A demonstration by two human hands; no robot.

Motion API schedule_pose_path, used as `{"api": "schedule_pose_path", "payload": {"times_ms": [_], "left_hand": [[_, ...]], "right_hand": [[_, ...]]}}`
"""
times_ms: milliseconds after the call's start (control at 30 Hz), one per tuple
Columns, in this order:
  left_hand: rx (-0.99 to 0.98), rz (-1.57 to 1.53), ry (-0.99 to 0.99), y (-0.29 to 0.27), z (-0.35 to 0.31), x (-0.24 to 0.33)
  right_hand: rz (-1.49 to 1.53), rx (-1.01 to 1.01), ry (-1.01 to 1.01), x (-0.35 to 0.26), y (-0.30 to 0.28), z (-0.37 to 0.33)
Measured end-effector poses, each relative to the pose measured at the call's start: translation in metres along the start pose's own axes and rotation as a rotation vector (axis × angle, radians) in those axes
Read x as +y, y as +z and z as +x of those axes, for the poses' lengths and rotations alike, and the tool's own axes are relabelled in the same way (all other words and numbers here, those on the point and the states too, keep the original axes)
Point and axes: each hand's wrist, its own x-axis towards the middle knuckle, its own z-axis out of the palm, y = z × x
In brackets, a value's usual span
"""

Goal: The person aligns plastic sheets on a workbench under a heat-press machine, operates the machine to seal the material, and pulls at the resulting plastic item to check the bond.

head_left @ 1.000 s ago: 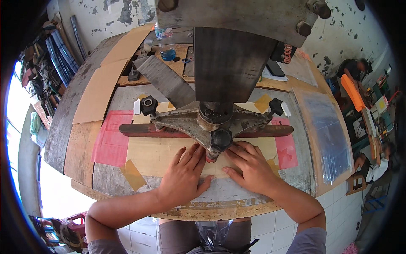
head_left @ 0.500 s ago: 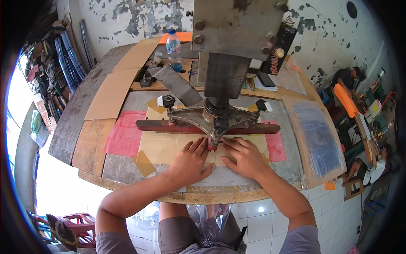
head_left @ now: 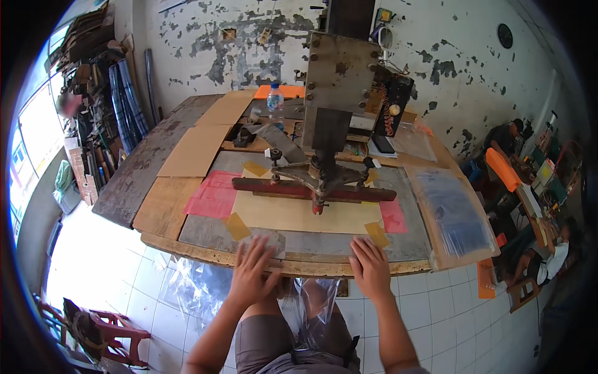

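Note:
My left hand (head_left: 252,271) is open, fingers spread, at the front edge of the worktable (head_left: 299,268). My right hand (head_left: 372,267) lies open over the same edge, fingers stretched forward, close to a strip of tan tape (head_left: 376,235). Neither hand holds anything. Beyond them a cream sheet (head_left: 305,214) lies on the grey metal bed (head_left: 205,237), with a pink sheet (head_left: 215,194) at its left and another pink piece (head_left: 393,217) at its right. Over the cream sheet stands the metal press head (head_left: 321,181) with a long dark red bar (head_left: 274,186) across it.
Cardboard pieces (head_left: 193,151) cover the table's left side. A water bottle (head_left: 275,107) stands behind the press. Clear plastic sheets (head_left: 451,212) lie on the right, a dark phone (head_left: 382,144) farther back. Crumpled plastic (head_left: 202,290) hangs below the table. Two people are at the far right.
Both hands have drawn back from beneath the press head to the table's front edge, and have moved apart. My view has tilted up and back, showing more wall.

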Motion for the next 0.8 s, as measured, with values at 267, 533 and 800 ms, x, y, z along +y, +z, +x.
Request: {"api": "schedule_pose_path", "payload": {"times_ms": [267,533,800], "left_hand": [[0.275,0.218,-0.165,0.050,-0.086,-0.039],[0.542,0.165,-0.190,0.103,-0.082,-0.051],[0.390,0.172,-0.202,0.083,-0.091,-0.050]], "right_hand": [[-0.085,0.462,0.267,-0.024,0.084,-0.092],[-0.246,0.447,0.162,0.004,0.101,-0.105],[-0.187,0.462,0.182,0.004,0.104,-0.105]]}}
